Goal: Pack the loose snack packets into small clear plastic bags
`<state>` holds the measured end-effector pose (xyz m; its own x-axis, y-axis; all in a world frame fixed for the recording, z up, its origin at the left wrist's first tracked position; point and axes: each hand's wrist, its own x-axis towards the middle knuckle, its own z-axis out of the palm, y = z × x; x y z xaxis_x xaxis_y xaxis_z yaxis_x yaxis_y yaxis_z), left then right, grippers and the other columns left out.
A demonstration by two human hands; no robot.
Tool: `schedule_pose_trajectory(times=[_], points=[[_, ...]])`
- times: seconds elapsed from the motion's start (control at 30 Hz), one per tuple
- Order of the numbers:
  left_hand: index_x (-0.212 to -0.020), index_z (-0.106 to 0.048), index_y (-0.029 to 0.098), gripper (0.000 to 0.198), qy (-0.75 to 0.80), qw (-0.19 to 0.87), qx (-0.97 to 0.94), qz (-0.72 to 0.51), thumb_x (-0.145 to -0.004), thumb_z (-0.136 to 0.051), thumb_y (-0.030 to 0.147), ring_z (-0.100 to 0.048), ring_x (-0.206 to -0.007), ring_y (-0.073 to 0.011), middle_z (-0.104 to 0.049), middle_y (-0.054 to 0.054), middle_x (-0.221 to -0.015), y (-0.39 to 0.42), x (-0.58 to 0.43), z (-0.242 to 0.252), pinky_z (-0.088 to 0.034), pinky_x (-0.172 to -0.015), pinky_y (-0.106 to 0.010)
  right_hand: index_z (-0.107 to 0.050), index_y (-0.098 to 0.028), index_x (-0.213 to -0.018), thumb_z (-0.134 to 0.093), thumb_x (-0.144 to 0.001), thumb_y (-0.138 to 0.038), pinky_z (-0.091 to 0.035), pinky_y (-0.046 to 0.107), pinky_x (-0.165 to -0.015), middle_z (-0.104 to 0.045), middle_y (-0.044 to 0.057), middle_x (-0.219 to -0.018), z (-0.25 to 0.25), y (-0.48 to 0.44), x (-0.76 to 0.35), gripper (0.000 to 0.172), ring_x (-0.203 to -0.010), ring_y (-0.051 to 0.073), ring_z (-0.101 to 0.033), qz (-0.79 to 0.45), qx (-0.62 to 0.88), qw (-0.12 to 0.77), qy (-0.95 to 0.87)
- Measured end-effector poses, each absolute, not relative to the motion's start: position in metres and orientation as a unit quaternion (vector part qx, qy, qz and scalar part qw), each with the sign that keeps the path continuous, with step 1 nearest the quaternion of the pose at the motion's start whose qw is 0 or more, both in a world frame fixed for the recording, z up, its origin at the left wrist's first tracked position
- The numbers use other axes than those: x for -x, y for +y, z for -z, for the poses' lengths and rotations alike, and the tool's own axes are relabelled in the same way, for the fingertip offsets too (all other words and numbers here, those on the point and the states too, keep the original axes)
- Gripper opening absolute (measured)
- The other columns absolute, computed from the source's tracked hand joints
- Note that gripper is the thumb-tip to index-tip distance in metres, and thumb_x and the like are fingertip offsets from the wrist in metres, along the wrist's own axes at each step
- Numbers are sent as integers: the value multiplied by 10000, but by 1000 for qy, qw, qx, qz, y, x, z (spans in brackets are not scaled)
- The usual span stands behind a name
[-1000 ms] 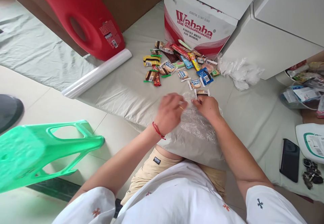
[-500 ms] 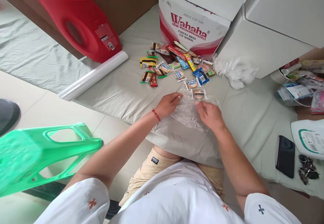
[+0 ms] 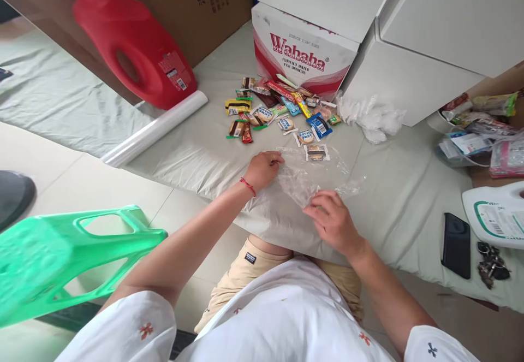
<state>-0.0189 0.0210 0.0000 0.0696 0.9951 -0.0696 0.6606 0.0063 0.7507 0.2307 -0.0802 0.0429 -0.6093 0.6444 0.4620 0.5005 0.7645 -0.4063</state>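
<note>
A crinkled clear plastic bag (image 3: 305,179) lies on the grey sheet (image 3: 393,187) in front of me. My left hand (image 3: 262,169), with a red string at the wrist, presses down on the bag's left edge with curled fingers. My right hand (image 3: 333,221) pinches the bag's near edge and draws it toward me. A small wrapped snack (image 3: 316,152) rests just beyond the bag. Several more wrapped snacks (image 3: 278,108) are scattered farther back.
A Wahaha carton (image 3: 303,56) and white boxes (image 3: 413,40) stand at the back. A red jug (image 3: 135,40) and a roll of clear film (image 3: 153,128) lie left. A green plastic stool (image 3: 65,255) sits near left. Right: crumpled plastic (image 3: 370,116), phone (image 3: 456,244), keys (image 3: 491,263).
My hands have drawn apart: the right one has pulled back toward me with the bag's edge, spreading the plastic flatter. The left hand has stayed at the bag's left side.
</note>
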Motion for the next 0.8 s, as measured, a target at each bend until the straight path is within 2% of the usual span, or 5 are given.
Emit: schedule_pose_trajectory(times=[0.27,0.4,0.53,0.63,0.8], points=[[-958,-818,223,330,633,367,-608,-307,-798,-539,146,-711,-1182,-226,-761,-7,-1303,19,24,12,-504,-1130,-342,-607,-257,-1349,-535,-1055,-385,-593,372,-871,-719,100,-1204,-61,-89,-255,329,-1041,223,-710,-321,476,295,-764],[-956,-812,218,307,627,386,-594,-323,-794,-554,174,-704,-1201,-225,-756,-10,-1310,19,25,14,-510,-1122,-340,-526,-205,-1458,-549,-1014,-523,-565,370,-795,-736,121,-1213,-57,-61,-242,547,-910,231,-723,-347,589,163,-711],[-972,-807,211,302,620,386,-600,-325,-808,-555,186,-688,-1245,-223,-754,-33,-1318,15,28,14,-490,-1148,-337,-687,-212,-1237,-706,-894,-404,-496,321,-737,-768,48,-948,-41,-52,-225,393,-801,212,-683,-356,585,47,-728],[-983,-806,217,292,611,380,-613,-327,-837,-554,206,-684,-1252,-220,-747,-31,-1332,11,30,13,-488,-1155,-341,-738,-233,-952,-648,-887,-303,-469,287,-720,-738,5,-827,-35,-54,-228,131,-762,179,-661,-383,583,82,-712],[-1002,-812,217,303,619,347,-635,-306,-860,-546,194,-683,-1253,-227,-755,-38,-1314,9,26,8,-491,-1153,-339,-703,-234,-883,-573,-898,-334,-450,287,-708,-707,9,-828,-51,-47,-247,165,-732,170,-616,-339,603,176,-700]])
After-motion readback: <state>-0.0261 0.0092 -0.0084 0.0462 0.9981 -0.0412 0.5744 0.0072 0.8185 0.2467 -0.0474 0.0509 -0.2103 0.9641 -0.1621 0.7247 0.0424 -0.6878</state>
